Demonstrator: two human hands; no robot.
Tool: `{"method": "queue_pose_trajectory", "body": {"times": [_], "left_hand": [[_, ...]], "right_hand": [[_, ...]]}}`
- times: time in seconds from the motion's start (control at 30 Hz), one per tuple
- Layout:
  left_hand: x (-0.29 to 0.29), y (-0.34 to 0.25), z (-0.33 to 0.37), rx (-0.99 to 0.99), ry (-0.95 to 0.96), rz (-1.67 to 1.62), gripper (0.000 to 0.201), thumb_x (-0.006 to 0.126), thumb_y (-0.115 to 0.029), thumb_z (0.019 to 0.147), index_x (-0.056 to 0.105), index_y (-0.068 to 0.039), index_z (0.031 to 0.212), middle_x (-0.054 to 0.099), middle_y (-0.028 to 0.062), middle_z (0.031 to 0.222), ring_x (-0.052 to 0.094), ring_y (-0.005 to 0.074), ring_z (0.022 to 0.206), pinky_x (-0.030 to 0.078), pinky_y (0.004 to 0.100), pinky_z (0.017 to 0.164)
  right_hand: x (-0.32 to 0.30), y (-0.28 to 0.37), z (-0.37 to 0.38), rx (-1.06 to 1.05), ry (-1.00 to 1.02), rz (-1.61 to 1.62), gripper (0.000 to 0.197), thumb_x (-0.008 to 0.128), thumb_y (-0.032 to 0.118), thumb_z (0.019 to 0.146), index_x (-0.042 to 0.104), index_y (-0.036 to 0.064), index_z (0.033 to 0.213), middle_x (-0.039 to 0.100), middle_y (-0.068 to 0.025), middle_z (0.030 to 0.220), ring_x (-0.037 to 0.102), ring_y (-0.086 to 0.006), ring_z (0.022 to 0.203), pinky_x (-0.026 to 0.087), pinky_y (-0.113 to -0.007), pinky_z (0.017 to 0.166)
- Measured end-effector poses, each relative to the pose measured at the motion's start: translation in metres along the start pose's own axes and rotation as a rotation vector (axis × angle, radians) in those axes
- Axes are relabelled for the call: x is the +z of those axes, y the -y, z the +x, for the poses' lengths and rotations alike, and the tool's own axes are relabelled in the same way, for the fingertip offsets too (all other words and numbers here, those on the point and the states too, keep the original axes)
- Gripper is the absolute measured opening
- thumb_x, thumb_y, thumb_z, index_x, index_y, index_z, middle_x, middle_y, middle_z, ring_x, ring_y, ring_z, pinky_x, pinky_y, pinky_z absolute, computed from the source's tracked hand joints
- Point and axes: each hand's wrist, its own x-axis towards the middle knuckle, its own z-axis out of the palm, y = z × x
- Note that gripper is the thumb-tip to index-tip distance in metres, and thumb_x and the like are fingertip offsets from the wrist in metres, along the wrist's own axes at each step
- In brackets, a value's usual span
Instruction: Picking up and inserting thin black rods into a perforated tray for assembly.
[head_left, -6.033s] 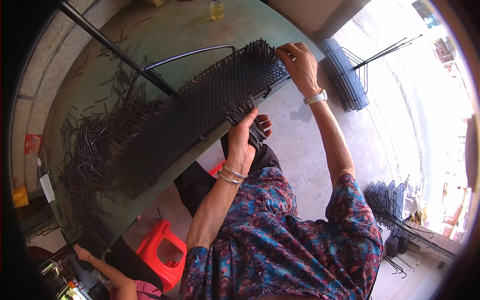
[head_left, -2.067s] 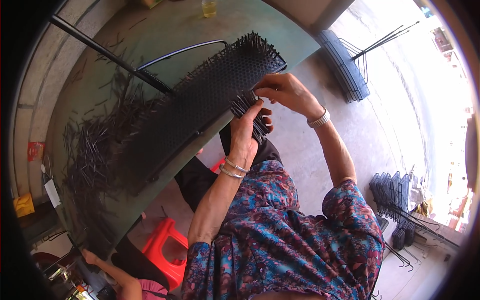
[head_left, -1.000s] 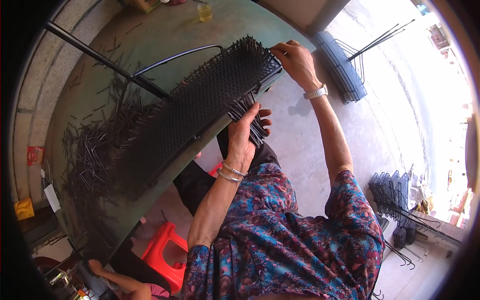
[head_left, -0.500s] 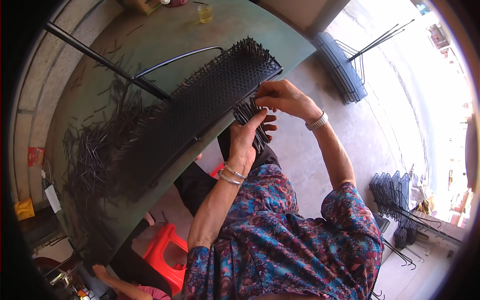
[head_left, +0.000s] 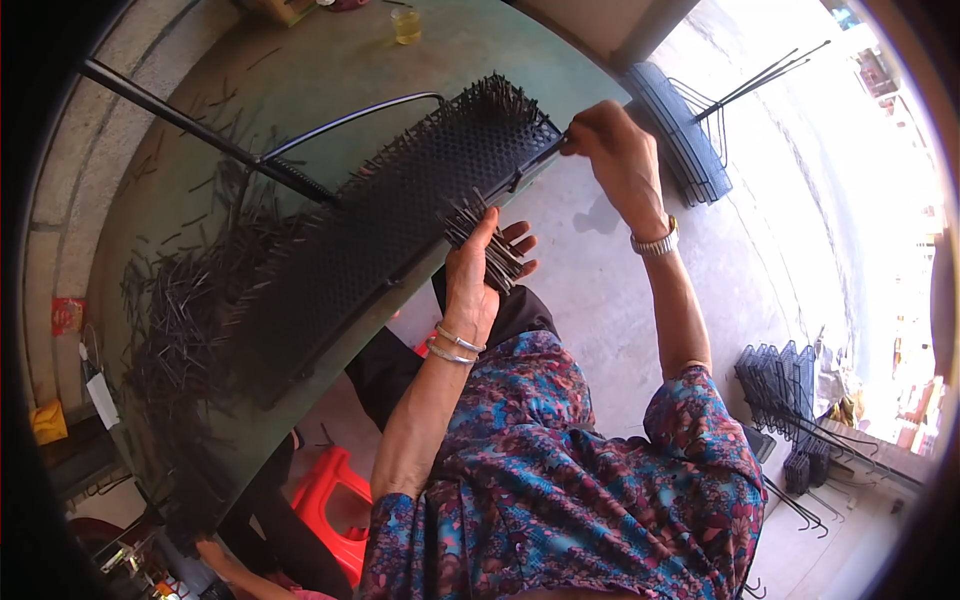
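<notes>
A bundle of thin dark sticks (head_left: 468,222) lies across the palm of my left hand (head_left: 472,285). The thumb clamps it while some fingers extend beyond it. My right hand (head_left: 622,165) is raised at the right corner of a long black perforated rack (head_left: 400,190), its thumb and fingertips pinched together at the rack's edge. Whatever sits in that pinch is too small and dark to make out. Many short sticks (head_left: 500,100) stand upright in the holes at the rack's far right end and along its far side.
Loose dark sticks (head_left: 185,310) are heaped on the green table (head_left: 560,70) left of the rack. A long metal rod (head_left: 165,108) rises from the rack. A cup of yellow liquid (head_left: 406,25) stands far back. Wire racks (head_left: 680,130) and a red stool (head_left: 335,510) are nearby; another person's arm (head_left: 235,570) shows lower left.
My right hand has moved away from the bundle, up and right to the rack's right corner. My left hand, still holding the sticks, has shifted slightly left.
</notes>
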Motion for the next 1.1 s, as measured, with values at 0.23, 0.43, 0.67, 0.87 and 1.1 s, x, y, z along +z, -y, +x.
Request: {"method": "queue_pose_trajectory", "body": {"times": [0.23,0.43,0.67,0.87,1.1], "left_hand": [[0.000,0.006,0.003,0.032,0.045,-0.093,0.019,0.058,-0.028,0.094,0.057,-0.015,0.107,0.066,0.0128,0.103,0.064,0.0229,0.085,0.056,0.0435,0.078],[0.002,0.003,-0.004,0.057,-0.031,-0.027,0.013,0.058,-0.025,0.095,0.059,-0.015,0.102,0.068,0.0092,0.095,0.060,0.0138,0.069,0.054,0.0361,0.066],[0.003,0.004,-0.006,0.055,-0.027,-0.030,0.014,0.060,-0.027,0.094,0.059,-0.014,0.100,0.068,0.0090,0.090,0.060,0.0141,0.066,0.052,0.0340,0.059],[0.004,0.005,-0.006,0.064,-0.001,0.005,0.014,0.061,-0.026,0.093,0.058,-0.014,0.100,0.065,0.0070,0.080,0.059,0.0144,0.059,0.050,0.0321,0.053],[0.008,0.006,-0.010,0.127,0.036,-0.002,0.014,0.061,-0.025,0.093,0.056,-0.012,0.099,0.065,0.0085,0.082,0.059,0.0138,0.059,0.050,0.0314,0.051]], "right_hand": [[0.015,-0.025,0.025,-0.179,-0.121,-0.188,0.005,0.056,0.006,0.088,0.055,0.0006,0.089,0.066,-0.0136,0.074,0.067,-0.0274,0.067,0.051,-0.035,0.061],[0.015,-0.022,0.030,-0.136,-0.066,-0.275,0.007,0.055,0.008,0.090,0.059,0.0016,0.092,0.071,-0.0098,0.077,0.071,-0.0199,0.075,0.053,-0.030,0.066],[0.021,-0.025,0.035,-0.143,-0.032,-0.184,0.007,0.056,0.007,0.087,0.055,0.0002,0.089,0.064,-0.0169,0.076,0.065,-0.0316,0.066,0.050,-0.039,0.062],[0.031,-0.040,0.044,-0.279,0.006,-0.454,0.012,0.062,0.019,0.088,0.064,0.0086,0.093,0.064,-0.0096,0.083,0.064,-0.0254,0.072,0.049,-0.036,0.063],[0.031,-0.038,0.047,-0.216,0.018,-0.521,0.014,0.063,0.024,0.086,0.067,0.0123,0.092,0.061,-0.0095,0.084,0.061,-0.0276,0.074,0.047,-0.038,0.064]]}}
